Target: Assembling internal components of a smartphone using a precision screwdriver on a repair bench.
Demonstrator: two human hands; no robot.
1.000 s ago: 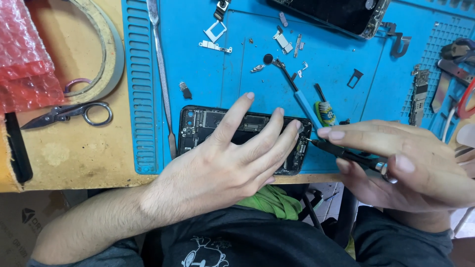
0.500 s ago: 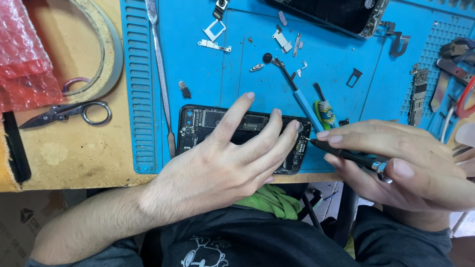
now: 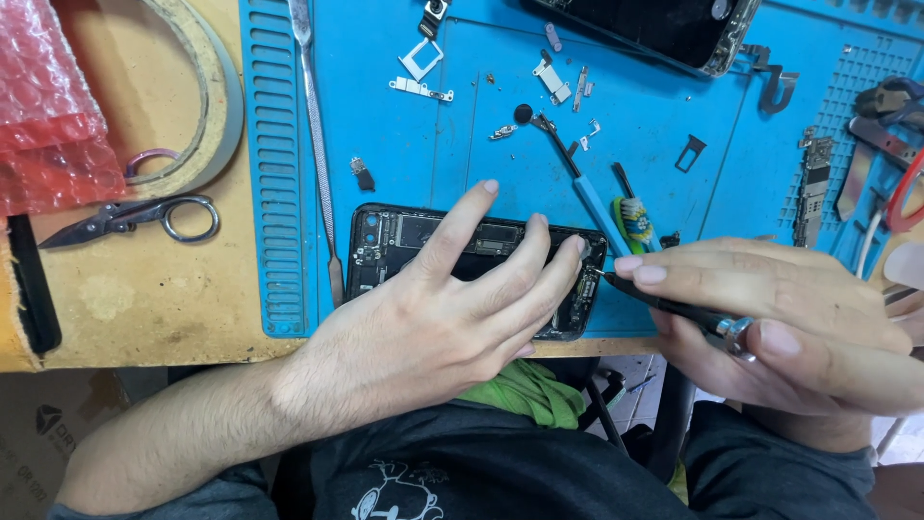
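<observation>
Blue mat [image 3: 462, 125], black phone [image 3: 385, 241], seemingly red wrap [image 3: 48, 106].

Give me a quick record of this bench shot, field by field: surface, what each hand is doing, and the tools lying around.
Surface: blue work mat on a wooden bench
Left hand: fingers spread, pressing on the opened phone
Right hand: holds a dark screwdriver, tip at the phone's right end
Loose parts: small metal brackets on the mat
Nearby tools: scissors, tape roll, small brush
</observation>
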